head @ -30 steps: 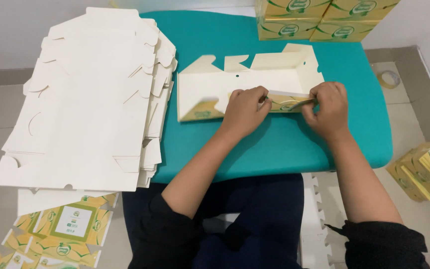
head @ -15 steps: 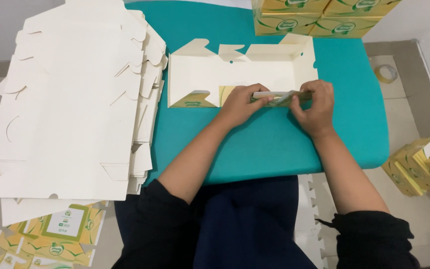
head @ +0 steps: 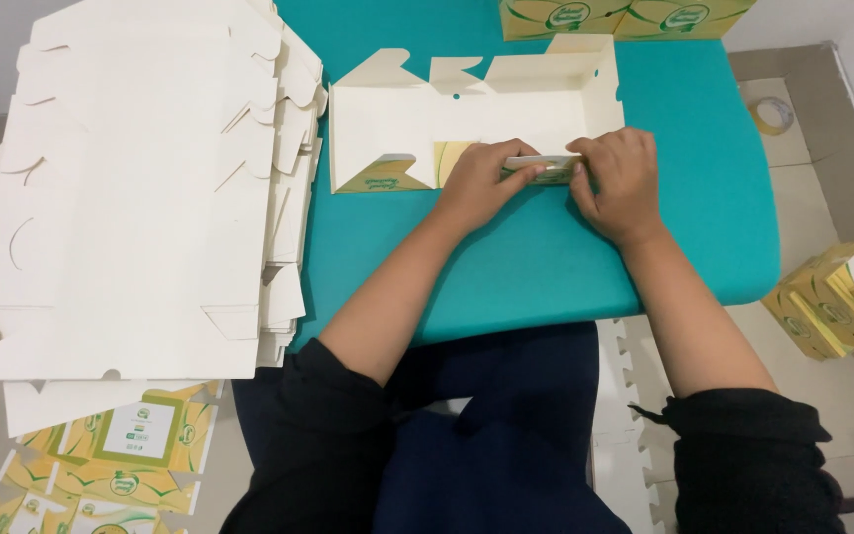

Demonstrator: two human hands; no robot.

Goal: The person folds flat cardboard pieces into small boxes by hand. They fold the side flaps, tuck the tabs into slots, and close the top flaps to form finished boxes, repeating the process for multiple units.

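The carton (head: 476,114) lies open side up, long axis left-right; its near flap (head: 541,166) is pinched by left hand (head: 481,183) and right hand (head: 620,178), partly hidden.

Quick count: two bare hands, the left hand (head: 481,183) and the right hand (head: 620,178), both on one half-folded cream cardboard box (head: 467,114) with green-and-yellow print on its outside. One teal tabletop (head: 546,267). One big stack of flat, unfolded cream cardboard blanks (head: 130,188) on the left, too many sheets to count. Two finished yellow-green printed cartons (head: 625,15) at the far edge. One roll of tape (head: 771,115) on the floor. A pile of finished boxes (head: 837,297) at right, roughly three or four, hard to tell exactly.
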